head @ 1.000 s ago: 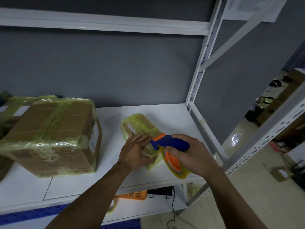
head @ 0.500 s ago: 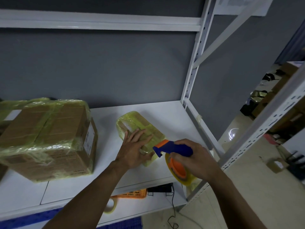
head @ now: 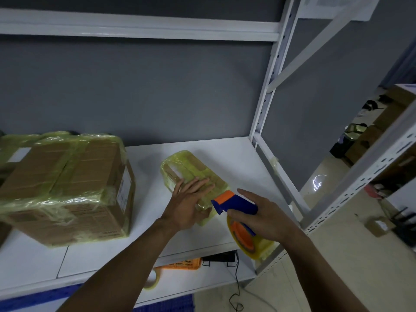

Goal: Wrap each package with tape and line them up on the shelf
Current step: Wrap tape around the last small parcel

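We see the shelf [head: 238,154] closed in at the back by a grey wall [head: 135,86], on the right by a white upright post [head: 264,113] with a side rail running toward us, and overhead by an upper beam [head: 135,28]. Bare white board lies between the large package [head: 67,183] at the left and the small package [head: 188,166] near the middle. More bare board reaches from the small package to the back right corner. The shelf's front edge passes under both forearms.

The small package, wrapped in yellowish tape, lies flat on the shelf with its far end angled toward the back left. The left hand [head: 188,204] rests flat on its near end, fingers straight and slightly spread, pointing away from us. Just to the right, the right hand [head: 265,213] grips the blue handle of a tape dispenser [head: 234,202]. The dispenser's orange nose sits just beside the package's near right corner, and we cannot tell whether it touches. The tape roll [head: 258,245] hangs below that hand, over the front edge.

The large package, also wrapped in tape, stands well apart from both hands. Beneath the board, a lower shelf [head: 198,281] carries an orange dispenser [head: 180,264] and a black device [head: 221,257] with a cable. Past the rack on the right we see pale floor [head: 337,266] and cardboard boxes [head: 387,113].
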The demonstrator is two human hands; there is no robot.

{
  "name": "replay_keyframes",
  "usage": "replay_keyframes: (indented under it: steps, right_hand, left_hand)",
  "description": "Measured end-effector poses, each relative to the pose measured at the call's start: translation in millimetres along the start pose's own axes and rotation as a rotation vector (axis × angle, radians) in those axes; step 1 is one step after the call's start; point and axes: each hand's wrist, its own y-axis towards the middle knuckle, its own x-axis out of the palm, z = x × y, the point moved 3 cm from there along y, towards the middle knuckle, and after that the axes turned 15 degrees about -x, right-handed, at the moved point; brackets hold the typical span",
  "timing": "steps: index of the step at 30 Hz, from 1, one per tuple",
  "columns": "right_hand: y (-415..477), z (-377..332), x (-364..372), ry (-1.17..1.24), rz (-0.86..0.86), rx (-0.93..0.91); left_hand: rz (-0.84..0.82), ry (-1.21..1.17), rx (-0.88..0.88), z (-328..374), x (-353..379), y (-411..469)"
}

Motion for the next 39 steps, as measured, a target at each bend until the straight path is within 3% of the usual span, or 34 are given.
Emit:
replay_keyframes:
  steps: [8, 16, 23, 29, 39]
  right_hand:
    - [-9.8, -18.3, -14.8, -0.005, 0.009, -0.083]
    - [-40.4, 5.7, -22.0, 0.045, -0.053, 0.043]
    - [-37.9, 15.6, -4.9, 0.034, -0.071, 0.037]
    - [-24.9, 21.8, 20.0, 0.056, -0.045, 0.037]
    - [-15.8, 28.6, 34.7, 0.045, -0.025, 0.003]
  left_hand:
    - [0.002, -0.013, 0.006, -6.7, 3.4, 3.1]
    - [-0.004, -0.010, 0.007, -9.2, 1.3, 5.0]
    - [-0.181, -0.056, -0.029, -13.0, -9.4, 11.1]
    - [0.065, -0.154, -0.276, 19.4, -3.4, 7.0]
    - [0.110, 0.008, -0.233, 27.1, 1.4, 9.3]
